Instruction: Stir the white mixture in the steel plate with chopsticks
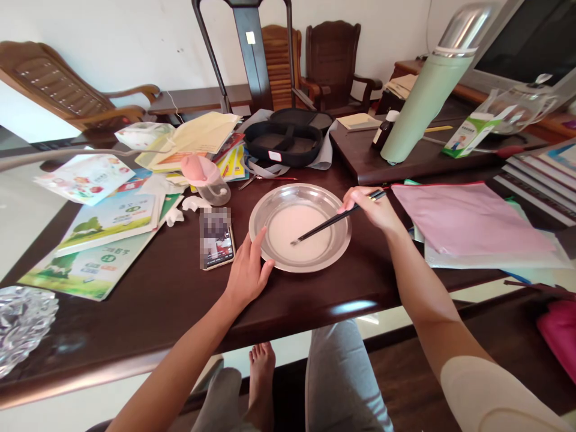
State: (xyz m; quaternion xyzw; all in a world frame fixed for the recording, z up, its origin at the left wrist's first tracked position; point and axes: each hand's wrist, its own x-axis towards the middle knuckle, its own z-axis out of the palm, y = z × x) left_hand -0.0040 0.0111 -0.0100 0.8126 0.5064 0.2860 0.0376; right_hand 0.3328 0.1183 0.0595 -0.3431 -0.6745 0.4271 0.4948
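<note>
A round metal plate with a pale whitish layer in its bottom stands near the table's front edge. My left hand holds its left rim, with the thumb and a finger reaching over the edge. In my right hand are dark chopsticks, gripped near their upper end and slanting down to the left. Their tips are in the pale layer, near the plate's middle. Whether that layer is liquid or paste I cannot tell. Left of my left hand lies a phone with its screen lit.
Behind the phone stand a pink-lidded cup and crumpled tissues. Booklets cover the left side, and a glass dish sits nearer. An open black case lies behind the plate. To the right are a pink pouch and a green thermos.
</note>
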